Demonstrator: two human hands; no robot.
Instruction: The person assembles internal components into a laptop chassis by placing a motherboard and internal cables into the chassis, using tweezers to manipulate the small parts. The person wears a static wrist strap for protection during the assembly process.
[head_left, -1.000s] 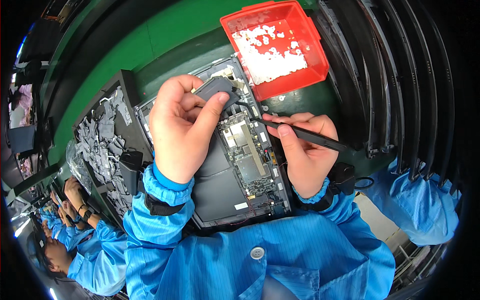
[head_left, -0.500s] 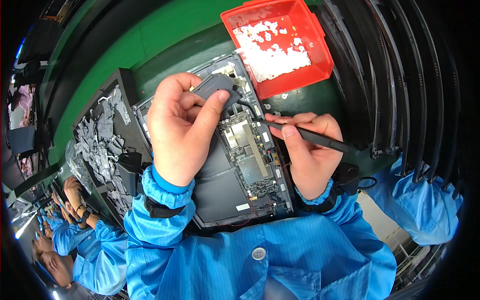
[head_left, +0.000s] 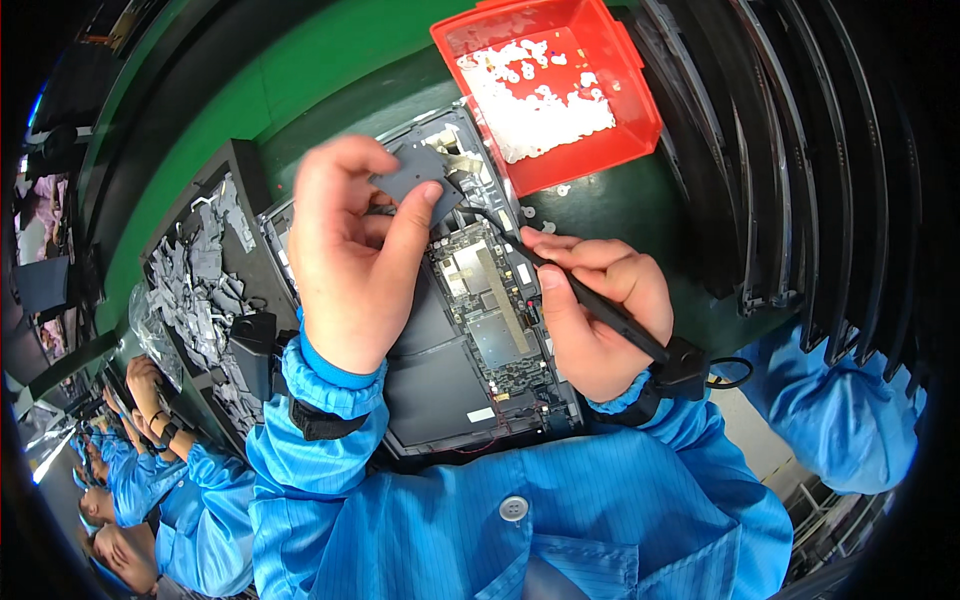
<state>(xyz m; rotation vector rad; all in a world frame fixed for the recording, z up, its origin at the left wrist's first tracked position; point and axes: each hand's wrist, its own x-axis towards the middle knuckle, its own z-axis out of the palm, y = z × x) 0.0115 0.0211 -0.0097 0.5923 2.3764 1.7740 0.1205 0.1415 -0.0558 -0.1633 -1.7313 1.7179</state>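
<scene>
Pinched between thumb and fingers, a thin dark grey plate point(head_left: 413, 178) is in my left hand point(head_left: 355, 255), raised over the far part of an opened laptop-like device point(head_left: 432, 385). My right hand point(head_left: 605, 310) is closed around black tweezers point(head_left: 600, 305). Their bent tip reaches left to the near edge of the plate; whether it touches cannot be made out. Below the tweezers lies the device's bare circuit board point(head_left: 490, 300), with silvery shields and a tan strip. Black battery-like panels fill the left side of the device. My left hand's lower fingers are partly hidden.
Beyond the device is a red bin point(head_left: 640, 110) holding small white pieces, with a few loose beside it. A dark tray point(head_left: 240, 165) of grey sheet parts stands left. Black curved frames point(head_left: 790, 180) line the right. Co-workers in blue point(head_left: 205, 515) sit left.
The tweezers have swung steeper, their back end dropping toward my right wrist, and my right hand has shifted slightly left. The plate in my left hand has tilted, showing more of its flat face.
</scene>
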